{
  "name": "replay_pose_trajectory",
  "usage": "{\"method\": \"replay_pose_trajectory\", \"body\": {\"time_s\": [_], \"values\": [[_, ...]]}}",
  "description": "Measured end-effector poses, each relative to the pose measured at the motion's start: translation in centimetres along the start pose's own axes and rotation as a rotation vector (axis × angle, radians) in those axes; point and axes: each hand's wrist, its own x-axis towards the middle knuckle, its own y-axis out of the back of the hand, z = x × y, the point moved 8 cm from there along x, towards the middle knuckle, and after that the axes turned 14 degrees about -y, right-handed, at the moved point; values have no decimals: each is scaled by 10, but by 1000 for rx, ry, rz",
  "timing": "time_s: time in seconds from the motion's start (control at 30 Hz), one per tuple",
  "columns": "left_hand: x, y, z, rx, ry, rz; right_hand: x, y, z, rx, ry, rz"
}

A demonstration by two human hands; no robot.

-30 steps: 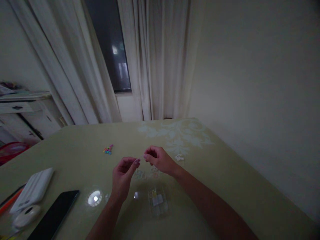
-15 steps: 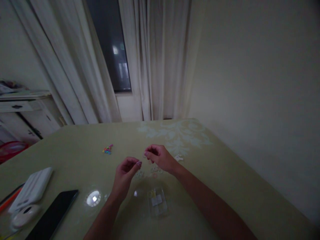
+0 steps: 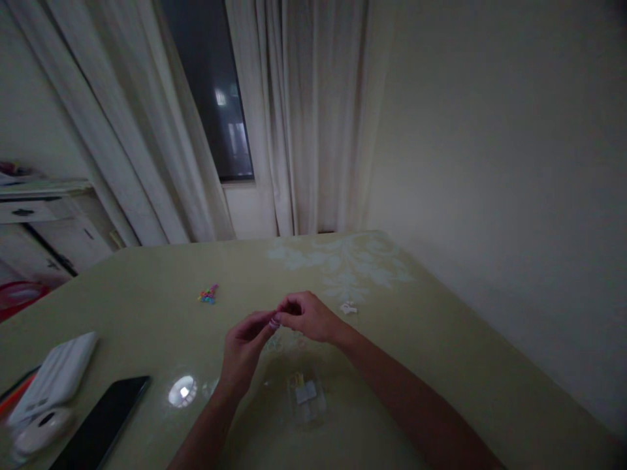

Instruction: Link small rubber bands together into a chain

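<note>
My left hand (image 3: 245, 344) is closed in a pinch, with a small pale piece (image 3: 275, 322) at its fingertips. My right hand (image 3: 307, 317) meets it there, thumb and index finger pinched at the same spot; what it holds is too small and covered to make out. Beneath the hands lie several small pale ring-like pieces (image 3: 275, 344), partly hidden. Nearer to me stands a clear plastic box (image 3: 307, 410) with yellowish bits and a whitish block inside. A little white cluster of pieces (image 3: 348, 307) lies beyond my right wrist.
A small heap of bright coloured pieces (image 3: 208, 295) lies further back on the left. At the left edge are a black phone (image 3: 105, 421), a white ridged case (image 3: 56, 375) and a white rounded device (image 3: 44, 431). A wall (image 3: 514, 228) borders the table's right side.
My right hand has moved down and left, so its fingertips now meet those of my left hand. Before, a small gap parted them. The view has shifted slightly.
</note>
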Motion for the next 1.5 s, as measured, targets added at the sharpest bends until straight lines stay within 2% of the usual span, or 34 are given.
{"method": "replay_pose_trajectory", "body": {"time_s": [0.1,0.2,0.33,0.43,0.57,0.77,1.03,1.1,1.2,1.27,1.37,1.43,1.5], "values": [[1,-2,8,45,-63,-17,0,2,-2,-19,-16,-56],[1,4,6,82,-52,36,0,9,0,-142,-27,-97],[0,7,-2,88,7,72,5,31,22,-750,-85,49],[0,7,-4,76,19,65,8,35,47,-946,-165,30],[0,7,-8,68,32,50,7,25,61,-1005,-172,-25],[0,6,-12,97,32,9,8,18,60,-1058,-144,-17],[4,27,-20,156,95,147,4,27,52,-1140,-150,84],[4,34,-22,177,88,193,3,21,47,-1143,-127,87],[5,42,-23,207,83,246,2,3,37,-1092,-36,69],[7,44,-21,256,89,221,1,-13,31,-1034,48,33],[12,43,-17,338,100,107,-1,-28,32,-1009,92,-39],[15,43,-14,353,105,52,0,-22,36,-1032,53,-36],[16,42,-12,349,102,36,2,-5,37,-1042,0,8]]}}
